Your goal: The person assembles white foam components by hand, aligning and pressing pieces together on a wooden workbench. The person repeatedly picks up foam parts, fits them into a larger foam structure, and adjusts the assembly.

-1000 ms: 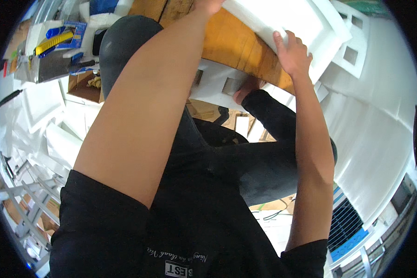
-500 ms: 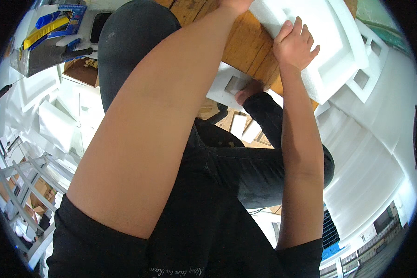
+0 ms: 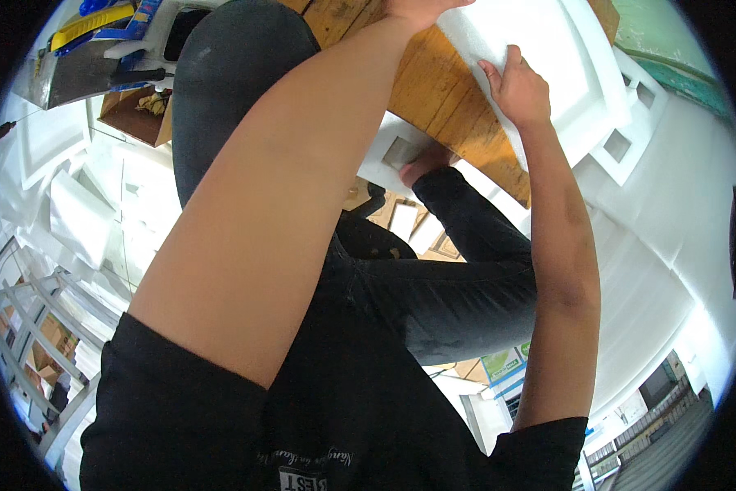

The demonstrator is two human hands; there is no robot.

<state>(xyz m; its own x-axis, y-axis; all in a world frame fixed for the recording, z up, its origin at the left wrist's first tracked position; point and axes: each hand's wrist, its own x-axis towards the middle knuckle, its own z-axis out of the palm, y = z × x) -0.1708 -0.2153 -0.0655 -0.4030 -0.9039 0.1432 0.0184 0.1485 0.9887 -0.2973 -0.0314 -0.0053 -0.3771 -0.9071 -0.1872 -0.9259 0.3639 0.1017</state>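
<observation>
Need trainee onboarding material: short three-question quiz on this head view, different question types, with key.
1. True or false: the right hand is gripping the yellow plastic tool at the picture's upper left.

2. What shows beneath the white foam piece with a raised rim?
A) a black cloth
B) a brown wooden surface
C) a blue metal tray

3. Which hand is nearer the picture's top edge?

Key:
1. False; it is at the foam piece's near edge.
2. B
3. The left hand.
</observation>
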